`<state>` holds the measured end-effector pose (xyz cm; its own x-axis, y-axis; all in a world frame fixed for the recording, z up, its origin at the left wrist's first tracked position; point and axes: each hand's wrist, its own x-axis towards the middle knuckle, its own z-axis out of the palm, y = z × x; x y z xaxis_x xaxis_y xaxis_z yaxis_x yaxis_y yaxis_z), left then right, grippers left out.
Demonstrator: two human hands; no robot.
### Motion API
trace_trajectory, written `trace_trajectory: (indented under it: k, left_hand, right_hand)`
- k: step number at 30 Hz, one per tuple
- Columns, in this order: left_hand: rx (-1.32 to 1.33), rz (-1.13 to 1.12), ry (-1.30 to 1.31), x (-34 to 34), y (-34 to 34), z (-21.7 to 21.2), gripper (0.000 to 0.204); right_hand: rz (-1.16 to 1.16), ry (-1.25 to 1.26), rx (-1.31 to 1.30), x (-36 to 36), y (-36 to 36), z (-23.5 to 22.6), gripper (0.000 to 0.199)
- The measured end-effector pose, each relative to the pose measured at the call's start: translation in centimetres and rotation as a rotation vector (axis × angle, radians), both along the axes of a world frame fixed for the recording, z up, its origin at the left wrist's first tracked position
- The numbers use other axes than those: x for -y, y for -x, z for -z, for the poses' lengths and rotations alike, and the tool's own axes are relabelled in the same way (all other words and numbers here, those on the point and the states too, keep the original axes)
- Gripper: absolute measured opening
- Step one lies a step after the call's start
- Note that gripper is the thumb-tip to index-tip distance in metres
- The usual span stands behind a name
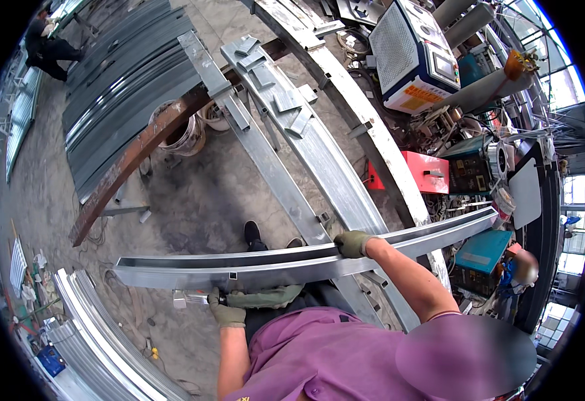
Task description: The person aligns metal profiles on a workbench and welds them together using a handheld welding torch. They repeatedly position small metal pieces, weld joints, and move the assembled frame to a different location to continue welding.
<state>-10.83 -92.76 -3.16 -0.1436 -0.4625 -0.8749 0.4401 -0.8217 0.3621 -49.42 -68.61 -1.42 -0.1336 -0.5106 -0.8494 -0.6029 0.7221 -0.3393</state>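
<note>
A long galvanized steel channel lies crosswise in front of me, its open side up. A small square bracket shows on its near side. Wearing an olive work glove, my right hand is closed over the channel's far rim, right of its middle. My left hand, gloved too, is curled low beside the channel's near side, left of my body. A small silver-and-white piece sticks out past its fingers; its kind is not clear. Green cloth lies next to that hand.
Steel beams run away from me under the channel, with short metal offcuts on top. A rusty beam stands left, by a bucket. At right are a red box and a white machine cabinet. Far left, a person bends.
</note>
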Motion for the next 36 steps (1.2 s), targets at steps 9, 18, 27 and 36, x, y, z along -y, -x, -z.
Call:
trace_trajectory:
  k: [9, 18, 27, 36]
  left_hand:
    - [-0.017, 0.103, 0.003, 1.0, -2.2, 2.5, 0.025]
    - [0.028, 0.066, -0.032, 1.3, -0.6, 2.1, 0.026]
    - [0.053, 0.044, 0.036, 2.0, 1.1, 0.0, 0.024]
    - [-0.036, 0.029, 0.088, 1.6, 7.3, -6.5, 0.012]
  right_hand:
    - [0.141, 0.141, -0.081, -1.2, -1.6, -0.7, 0.051]
    - [-0.294, 0.160, -0.635, -4.5, -7.9, -6.2, 0.096]
    - [-0.220, 0.207, -0.645, -4.3, -6.5, -5.2, 0.067]
    - [-0.235, 0.130, -0.436, -5.8, -2.4, -4.6, 0.067]
